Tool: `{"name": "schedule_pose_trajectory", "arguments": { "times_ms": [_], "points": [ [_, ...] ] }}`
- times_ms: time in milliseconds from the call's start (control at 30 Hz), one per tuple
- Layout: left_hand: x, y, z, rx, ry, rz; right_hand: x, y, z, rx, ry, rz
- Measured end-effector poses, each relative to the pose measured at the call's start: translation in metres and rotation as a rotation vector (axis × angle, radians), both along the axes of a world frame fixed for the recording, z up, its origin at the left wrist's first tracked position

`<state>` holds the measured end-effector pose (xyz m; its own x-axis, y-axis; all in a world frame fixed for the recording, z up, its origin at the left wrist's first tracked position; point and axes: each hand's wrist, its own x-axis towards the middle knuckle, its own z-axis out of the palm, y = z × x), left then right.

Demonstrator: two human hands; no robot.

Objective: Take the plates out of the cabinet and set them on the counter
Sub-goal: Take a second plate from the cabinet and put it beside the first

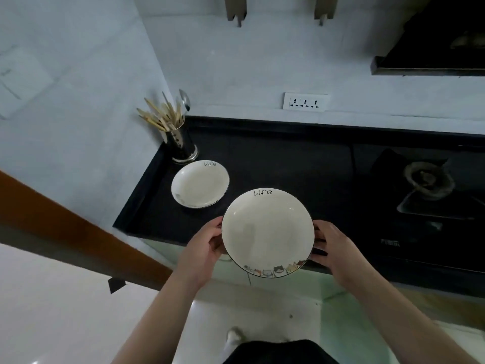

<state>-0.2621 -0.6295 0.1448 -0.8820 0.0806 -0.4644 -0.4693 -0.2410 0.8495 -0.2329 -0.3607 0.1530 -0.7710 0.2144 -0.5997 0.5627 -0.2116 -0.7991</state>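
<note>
I hold a white plate (266,231) marked "life", with small cat drawings along its near rim, above the front edge of the black counter (275,164). My left hand (202,248) grips its left rim and my right hand (334,248) grips its right rim, fingers curled under. A second white "life" plate (199,183) lies flat on the counter, to the left and further back. The cabinet is not in view.
A steel holder with chopsticks and a spoon (181,143) stands at the counter's back left corner, just behind the resting plate. A gas burner (427,179) sits to the right. A wall socket (305,101) is behind, and a brown door edge (78,232) at left.
</note>
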Motion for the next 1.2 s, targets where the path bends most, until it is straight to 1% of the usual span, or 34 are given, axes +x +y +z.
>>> {"name": "schedule_pose_trajectory", "arguments": {
  "times_ms": [67,200,400,533,733,867,1033,1133,1200],
  "points": [
    [-0.022,0.0,-0.008,-0.011,-0.016,-0.024,-0.016,0.0,-0.009,0.01,-0.034,-0.037],
    [-0.067,0.0,-0.03,-0.045,-0.063,-0.145,-0.05,0.0,-0.023,0.043,-0.12,-0.111],
    [-0.123,0.015,-0.048,-0.002,-0.172,-0.307,-0.078,0.0,-0.043,0.126,-0.18,-0.155],
    [-0.153,0.031,-0.058,-0.026,-0.206,-0.39,-0.095,0.009,-0.056,0.095,-0.238,-0.264],
    [-0.18,0.061,-0.061,-0.136,-0.228,-0.411,-0.114,0.029,-0.071,0.072,-0.284,-0.314],
    [-0.189,0.078,-0.063,-0.206,-0.248,-0.38,-0.127,0.042,-0.074,0.106,-0.286,-0.252],
    [-0.199,0.095,-0.068,-0.249,-0.261,-0.36,-0.143,0.058,-0.08,0.155,-0.292,-0.18],
    [-0.201,0.106,-0.069,-0.242,-0.288,-0.349,-0.149,0.066,-0.082,0.089,-0.305,-0.235],
    [-0.203,0.111,-0.071,-0.241,-0.304,-0.338,-0.153,0.071,-0.082,0.085,-0.314,-0.231]
  ]
}}
